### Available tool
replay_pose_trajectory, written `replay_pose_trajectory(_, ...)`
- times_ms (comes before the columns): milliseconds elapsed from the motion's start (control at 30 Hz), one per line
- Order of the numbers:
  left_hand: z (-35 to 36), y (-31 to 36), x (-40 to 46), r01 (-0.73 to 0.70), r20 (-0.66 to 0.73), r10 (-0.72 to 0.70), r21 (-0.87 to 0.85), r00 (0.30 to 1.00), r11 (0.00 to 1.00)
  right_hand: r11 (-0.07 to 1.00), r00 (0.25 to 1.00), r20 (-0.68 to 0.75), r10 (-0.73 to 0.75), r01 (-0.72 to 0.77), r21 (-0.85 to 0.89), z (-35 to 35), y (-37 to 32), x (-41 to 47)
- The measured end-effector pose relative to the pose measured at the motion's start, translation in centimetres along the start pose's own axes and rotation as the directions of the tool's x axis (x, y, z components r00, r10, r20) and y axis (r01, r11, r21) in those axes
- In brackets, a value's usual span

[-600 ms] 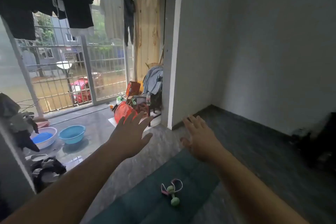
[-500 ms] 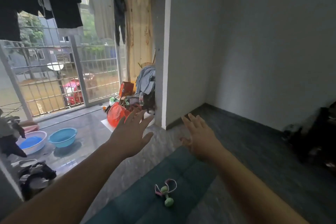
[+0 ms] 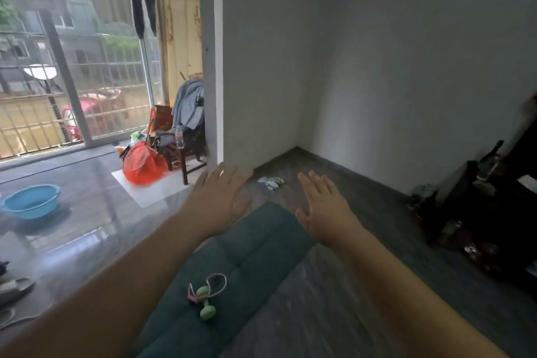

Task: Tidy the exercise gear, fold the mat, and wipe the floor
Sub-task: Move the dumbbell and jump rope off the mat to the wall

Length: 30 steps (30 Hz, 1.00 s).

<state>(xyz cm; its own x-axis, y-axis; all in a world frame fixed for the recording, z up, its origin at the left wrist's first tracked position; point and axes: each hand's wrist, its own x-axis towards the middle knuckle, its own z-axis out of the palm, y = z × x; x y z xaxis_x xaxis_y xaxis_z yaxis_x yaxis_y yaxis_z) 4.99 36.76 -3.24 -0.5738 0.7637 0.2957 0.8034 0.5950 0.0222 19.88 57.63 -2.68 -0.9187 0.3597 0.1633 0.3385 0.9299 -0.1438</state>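
A dark green mat (image 3: pixel 250 253) lies flat on the grey floor, running from the bottom of the view toward the wall corner. On it rest a small pale green dumbbell (image 3: pixel 205 301) and a pink looped band (image 3: pixel 213 285) beside it. My left hand (image 3: pixel 218 200) hovers palm down, fingers spread, over the mat's far left corner. My right hand (image 3: pixel 325 209) is stretched out the same way just past the mat's far right edge. Neither hand holds anything. A crumpled white rag (image 3: pixel 270 182) lies on the floor beyond both hands.
A white wall pillar (image 3: pixel 216 67) stands right ahead. Left of it are an orange plastic bag (image 3: pixel 142 166), a wooden chair (image 3: pixel 181 154) heaped with clothes, and a blue basin (image 3: pixel 32 200). Dark bottles and clutter (image 3: pixel 476 192) line the right wall.
The view has swung right and down, bringing the rag and the right-hand clutter into sight. Both hands have stayed open and reached further forward, toward the mat's far end.
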Motion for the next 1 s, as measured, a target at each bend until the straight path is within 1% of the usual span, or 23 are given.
replay_pose_trajectory(100, 1.6, -0.3, 2.2, 0.055, 0.063, -0.055, 0.009, 0.997, 0.998, 0.999, 0.998, 0.058, -0.036, 0.035, 0.02, 1.4, 2.0, 2.9)
replay_pose_trajectory(233, 4.5, -2.9, 5.0, 0.127, 0.087, -0.128, 0.019, 0.988, 0.992, 0.993, 0.991, 0.064, -0.118, 0.116, 0.03, 4.4, 2.4, 8.4)
replay_pose_trajectory(400, 10.2, -7.9, 9.2, 0.164, 0.142, -0.172, 0.066, 0.975, 0.984, 0.981, 0.969, 0.16, -0.19, 0.192, 0.004, 9.7, 0.7, 16.7)
replay_pose_trajectory(500, 14.0, -11.8, 12.5, 0.238, 0.208, -0.242, 0.045, 0.948, 0.97, 0.97, 0.946, 0.22, -0.237, 0.244, -0.002, 12.5, -0.4, 22.3)
replay_pose_trajectory(633, 18.7, -16.7, 15.8, 0.326, 0.303, -0.311, 0.001, 0.901, 0.945, 0.958, 0.912, 0.309, -0.271, 0.286, -0.006, 16.5, -1.2, 29.6)
replay_pose_trajectory(733, 21.4, -19.6, 17.7, 0.382, 0.383, -0.349, -0.011, 0.855, 0.924, 0.956, 0.889, 0.362, -0.281, 0.293, 0.021, 19.7, -1.3, 34.2)
replay_pose_trajectory(800, 22.8, -20.9, 18.5, 0.431, 0.442, -0.381, -0.013, 0.812, 0.902, 0.953, 0.862, 0.416, -0.289, 0.302, 0.037, 21.9, -1.3, 36.8)
replay_pose_trajectory(900, 25.6, -22.6, 19.1, 0.517, 0.485, -0.448, -0.01, 0.751, 0.856, 0.933, 0.804, 0.488, -0.341, 0.353, 0.071, 25.6, -1.4, 40.5)
replay_pose_trajectory(1000, 28.9, -23.7, 19.2, 0.617, 0.541, -0.525, 0.014, 0.657, 0.786, 0.904, 0.739, 0.542, -0.4, 0.416, 0.1, 29.7, -1.4, 44.3)
